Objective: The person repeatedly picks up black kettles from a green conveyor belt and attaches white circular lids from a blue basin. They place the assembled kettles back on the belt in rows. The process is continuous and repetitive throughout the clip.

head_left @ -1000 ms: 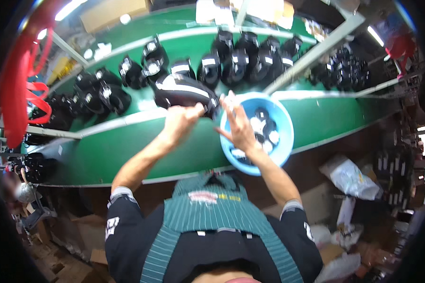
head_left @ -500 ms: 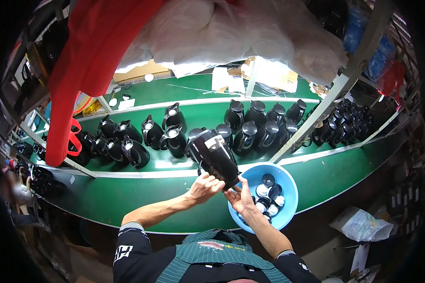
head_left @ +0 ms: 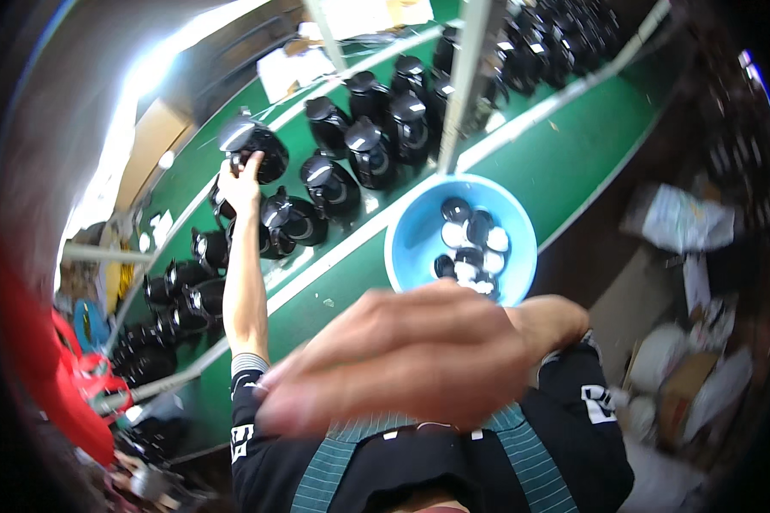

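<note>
My left hand (head_left: 241,184) reaches out to the far left and is closed on the handle of a black vacuum jug (head_left: 269,154) with a glossy lid, which stands among the others on the green bench. Close in front of the camera, my right hand (head_left: 411,355) is large and blurred. Its fingers stretch out to the left, with nothing visible in them. Past it, a light blue basin (head_left: 399,244) holds several round black and white lids (head_left: 479,227); the hand hides part of its near rim.
More black jugs (head_left: 370,154) stand in rows along the green bench (head_left: 573,162), behind a white rail. A pale post (head_left: 464,85) rises between the groups. Red cloth (head_left: 47,385) hangs at the left. White plastic bags (head_left: 680,218) and boxes lie at the right.
The jug that both hands held tilted is now upright on the bench, with my left hand at its handle. My right hand has come up close to the camera. The view has turned.
</note>
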A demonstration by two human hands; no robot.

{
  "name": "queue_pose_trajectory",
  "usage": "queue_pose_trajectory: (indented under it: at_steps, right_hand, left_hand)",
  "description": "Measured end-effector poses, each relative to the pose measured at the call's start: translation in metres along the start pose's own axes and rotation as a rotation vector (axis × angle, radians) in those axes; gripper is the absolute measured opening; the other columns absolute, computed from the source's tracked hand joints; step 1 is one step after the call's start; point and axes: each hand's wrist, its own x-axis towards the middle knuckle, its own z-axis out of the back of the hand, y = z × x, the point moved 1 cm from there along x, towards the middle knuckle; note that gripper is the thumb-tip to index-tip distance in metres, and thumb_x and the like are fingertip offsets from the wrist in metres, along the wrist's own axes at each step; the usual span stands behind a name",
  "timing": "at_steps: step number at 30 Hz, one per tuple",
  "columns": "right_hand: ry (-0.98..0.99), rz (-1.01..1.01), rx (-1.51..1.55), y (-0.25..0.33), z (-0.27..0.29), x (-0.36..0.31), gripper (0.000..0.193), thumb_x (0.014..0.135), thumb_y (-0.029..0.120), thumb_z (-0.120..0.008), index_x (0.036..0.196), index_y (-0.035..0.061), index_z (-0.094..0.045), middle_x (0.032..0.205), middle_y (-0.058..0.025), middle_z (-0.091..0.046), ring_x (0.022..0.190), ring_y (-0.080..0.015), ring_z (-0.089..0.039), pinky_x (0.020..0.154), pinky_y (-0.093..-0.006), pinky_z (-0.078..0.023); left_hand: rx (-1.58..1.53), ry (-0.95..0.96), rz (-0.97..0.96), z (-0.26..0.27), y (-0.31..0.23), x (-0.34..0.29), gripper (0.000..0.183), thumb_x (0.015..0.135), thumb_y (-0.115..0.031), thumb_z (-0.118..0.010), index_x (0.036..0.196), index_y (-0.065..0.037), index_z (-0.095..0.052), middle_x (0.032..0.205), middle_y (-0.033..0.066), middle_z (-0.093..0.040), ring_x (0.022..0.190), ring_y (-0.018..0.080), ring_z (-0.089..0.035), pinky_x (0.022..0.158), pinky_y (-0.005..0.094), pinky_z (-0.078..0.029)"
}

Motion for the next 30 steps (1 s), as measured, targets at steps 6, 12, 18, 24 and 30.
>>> queue_pose_trajectory:
  at_steps: [6, 12, 18, 24, 30]
  right_hand:
    - [-0.262, 0.396, -0.324, 0.001, 0.023, 0.019, 0.015, 0.093, 0.01, -0.075, 0.102, -0.0012, -0.08, 0.098, -0.0172, -0.079, 0.081, -0.0215, -0.077, 0.066, -0.0284, -0.064]
    - [-0.507, 0.184, -0.534, 0.009, -0.009, 0.001, 0.018, 0.096, 0.012, -0.072, 0.11, 0.004, -0.079, 0.106, -0.0109, -0.079, 0.085, -0.0199, -0.077, 0.072, -0.0287, -0.063]
    - [-0.125, -0.167, -0.569, 0.031, 0.065, -0.031, 0.017, 0.103, 0.008, -0.061, 0.105, -0.0042, -0.072, 0.104, -0.0102, -0.078, 0.097, -0.0223, -0.076, 0.085, -0.0349, -0.062]
    - [0.579, -1.321, -1.031, -0.091, 0.171, -0.359, 0.079, 0.088, 0.021, -0.077, 0.157, 0.0019, -0.042, 0.156, -0.0296, -0.046, 0.145, -0.0464, -0.044, 0.116, -0.0556, -0.04]
    - [1.199, -1.525, -1.103, -0.117, 0.126, -0.388, 0.079, 0.08, 0.023, -0.08, 0.152, 0.0149, -0.05, 0.146, -0.0279, -0.047, 0.137, -0.0494, -0.046, 0.11, -0.0597, -0.046]
  left_hand:
    - [-0.242, 0.164, 0.368, -0.131, 0.129, 0.033, 0.032, 0.09, -0.031, -0.084, 0.084, -0.003, -0.069, 0.074, -0.0002, -0.063, 0.071, 0.0109, -0.055, 0.071, 0.0303, -0.046]
    - [-0.565, 0.451, 0.831, -0.179, 0.195, 0.047, 0.017, 0.095, -0.011, -0.068, 0.109, -0.002, -0.07, 0.092, 0.0073, -0.071, 0.085, 0.0187, -0.067, 0.078, 0.0305, -0.054]
    - [0.435, 0.544, -0.062, -0.089, 0.15, 0.023, 0.033, 0.089, -0.025, -0.058, 0.107, -0.003, -0.075, 0.106, 0.0208, -0.076, 0.105, 0.0383, -0.073, 0.095, 0.0448, -0.057]
    - [0.36, -0.292, -0.136, 0.042, 0.066, -0.077, 0.057, 0.075, 0.002, -0.058, 0.132, 0.003, -0.058, 0.131, 0.0207, -0.059, 0.131, 0.0402, -0.049, 0.117, 0.0497, -0.034]
    - [0.493, 0.069, 0.133, 0.125, 0.198, -0.16, 0.078, 0.076, -0.036, -0.087, 0.136, 0.001, -0.053, 0.128, 0.0242, -0.06, 0.119, 0.0387, -0.059, 0.102, 0.0462, -0.048]
